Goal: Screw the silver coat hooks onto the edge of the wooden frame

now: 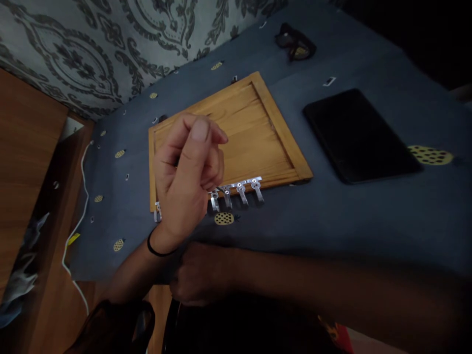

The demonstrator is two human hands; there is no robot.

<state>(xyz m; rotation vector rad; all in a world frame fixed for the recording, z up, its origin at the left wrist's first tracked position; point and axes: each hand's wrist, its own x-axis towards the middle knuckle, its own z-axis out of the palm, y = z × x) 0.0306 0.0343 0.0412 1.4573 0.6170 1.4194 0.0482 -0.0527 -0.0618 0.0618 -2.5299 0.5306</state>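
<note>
My left hand (188, 167), a black band (160, 246) on its wrist, is raised in front of a framed wooden board (254, 132). Its fingers are curled in and the thumb presses on the index finger; whatever they may hold is hidden. Several metal hooks on a strip (241, 189) run along the board's near edge, partly covered by this hand. My right hand (201, 273) rests low at the table's near edge, close to the left forearm. It lies in shadow with its fingers curled; their inside does not show.
A dark tablet-like slab (361, 135) lies right of the board. Black-framed glasses (295, 43) lie farther back. The blue pineapple-print cloth (280, 221) covers the table, against a patterned wall (110, 49). A white cable (79, 216) hangs along the left edge.
</note>
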